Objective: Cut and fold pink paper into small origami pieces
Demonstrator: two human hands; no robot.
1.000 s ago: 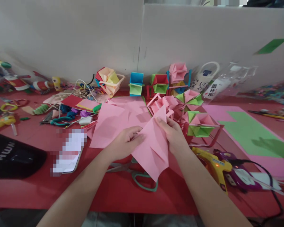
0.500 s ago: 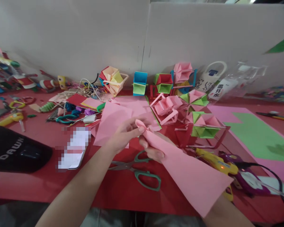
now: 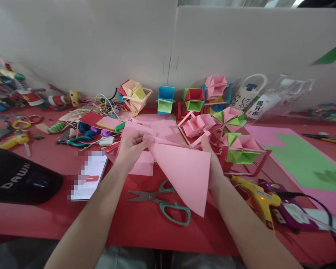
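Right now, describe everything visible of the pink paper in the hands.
The pink paper looks thin and matte, layered along its upper edge. Held above the red table, its broad flap tapers to a lower corner. The left hand pinches its left end; the right hand holds its right side.

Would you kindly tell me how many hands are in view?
2: the left hand pinches the left end of the pink sheet, and the right hand is at its right edge, partly hidden behind it. No other hand shows.
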